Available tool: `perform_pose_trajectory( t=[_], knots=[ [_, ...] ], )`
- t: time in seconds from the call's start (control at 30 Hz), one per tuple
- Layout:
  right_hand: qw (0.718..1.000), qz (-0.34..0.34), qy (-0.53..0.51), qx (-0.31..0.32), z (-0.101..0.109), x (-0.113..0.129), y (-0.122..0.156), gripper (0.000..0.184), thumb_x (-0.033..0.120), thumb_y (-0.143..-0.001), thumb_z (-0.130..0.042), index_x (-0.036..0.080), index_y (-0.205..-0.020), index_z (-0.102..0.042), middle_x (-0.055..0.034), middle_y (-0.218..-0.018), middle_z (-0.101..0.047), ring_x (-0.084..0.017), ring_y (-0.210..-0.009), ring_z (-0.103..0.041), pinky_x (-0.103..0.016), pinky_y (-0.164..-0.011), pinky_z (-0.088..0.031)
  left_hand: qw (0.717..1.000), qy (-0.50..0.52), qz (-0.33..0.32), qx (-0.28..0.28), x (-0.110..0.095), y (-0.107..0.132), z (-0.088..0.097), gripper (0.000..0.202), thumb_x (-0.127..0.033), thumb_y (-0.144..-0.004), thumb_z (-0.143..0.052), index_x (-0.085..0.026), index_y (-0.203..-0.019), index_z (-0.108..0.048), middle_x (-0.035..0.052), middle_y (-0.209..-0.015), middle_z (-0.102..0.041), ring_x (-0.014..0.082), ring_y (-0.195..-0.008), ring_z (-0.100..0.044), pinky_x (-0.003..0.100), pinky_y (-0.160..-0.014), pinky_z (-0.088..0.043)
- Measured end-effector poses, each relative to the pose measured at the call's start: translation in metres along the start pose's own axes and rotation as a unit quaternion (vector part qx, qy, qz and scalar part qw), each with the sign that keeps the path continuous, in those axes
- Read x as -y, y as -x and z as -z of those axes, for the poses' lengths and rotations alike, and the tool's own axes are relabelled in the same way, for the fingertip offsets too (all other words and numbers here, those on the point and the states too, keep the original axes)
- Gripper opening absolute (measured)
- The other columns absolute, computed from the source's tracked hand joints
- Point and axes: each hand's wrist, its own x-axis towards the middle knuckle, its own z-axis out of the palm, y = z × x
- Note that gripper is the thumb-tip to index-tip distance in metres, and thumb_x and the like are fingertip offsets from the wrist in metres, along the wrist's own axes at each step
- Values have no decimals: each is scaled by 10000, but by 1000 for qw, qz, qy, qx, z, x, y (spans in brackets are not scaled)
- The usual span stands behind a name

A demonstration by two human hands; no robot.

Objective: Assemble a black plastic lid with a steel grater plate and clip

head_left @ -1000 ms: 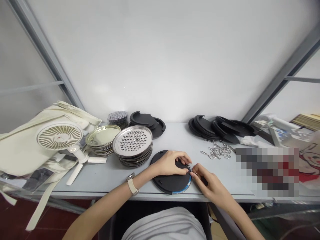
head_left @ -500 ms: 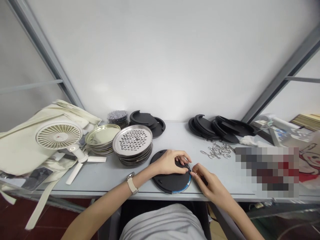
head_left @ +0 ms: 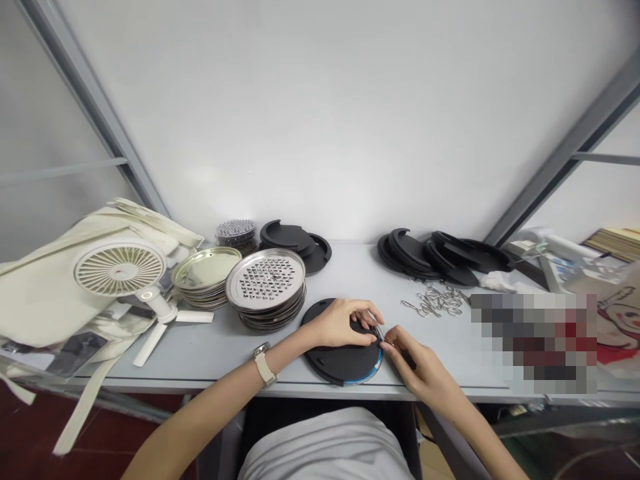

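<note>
Grey bench (head_left: 210,353), white wall behind. Left hand (head_left: 336,323) pressed flat on black disc (head_left: 340,363) at near edge, steadying it; right hand (head_left: 417,363) pinching small metal clip (head_left: 379,333) at disc rim.

A plain white wall (head_left: 330,113) rises beyond the hands, framed by slanting grey metal posts (head_left: 90,107). The grey table (head_left: 210,353) spreads beneath them; dark red floor (head_left: 30,433) shows lower left.
</note>
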Motion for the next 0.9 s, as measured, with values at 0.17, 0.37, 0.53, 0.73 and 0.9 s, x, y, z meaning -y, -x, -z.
perform_pose_trajectory(
  t=[0.17, 0.37, 0.53, 0.73, 0.9],
  knots=[
    [1000, 5, -5, -8, 0, 0, -1, 164, 317, -968, -386, 229, -835, -424, 43, -673, -456, -128, -591, -434, -227, -587, -402, 1000, 7, -5, 0, -1, 0, 0, 307, -130, -674, -678, -160, -977, -642, 32, -861, -681, 124, -786, -617, 210, -721, -448],
    [1000, 4, -1, -8, -1, -2, 0, 172, 331, -971, -371, 232, -839, -420, 44, -664, -446, -131, -584, -426, -228, -581, -399, 1000, 8, 8, -4, -2, 0, 0, 307, -141, -672, -685, -164, -976, -646, 30, -852, -679, 128, -789, -620, 219, -728, -457],
    [1000, -2, -1, -4, -2, -3, -1, 187, 345, -978, -349, 233, -838, -404, 45, -666, -437, -131, -585, -418, -232, -586, -394, 1000, 16, 3, -4, -1, 0, 0, 309, -135, -674, -681, -161, -980, -647, 36, -861, -685, 128, -786, -620, 222, -731, -461],
    [1000, 0, -14, -16, 2, -4, 0, 206, 357, -988, -319, 232, -851, -407, 36, -676, -447, -131, -593, -426, -236, -589, -394, 999, 35, 7, 2, -1, 0, -1, 325, -126, -674, -673, -151, -996, -639, 54, -889, -704, 141, -812, -633, 240, -758, -467],
    [1000, -7, -30, 5, 2, -3, -2, 237, 369, -989, -328, 225, -831, -430, 37, -660, -440, -130, -597, -413, -232, -585, -382, 1000, 23, 0, -8, -2, 1, -2, 328, -108, -675, -655, -167, -996, -629, 30, -874, -701, 142, -843, -636, 239, -777, -459]
  ],
)
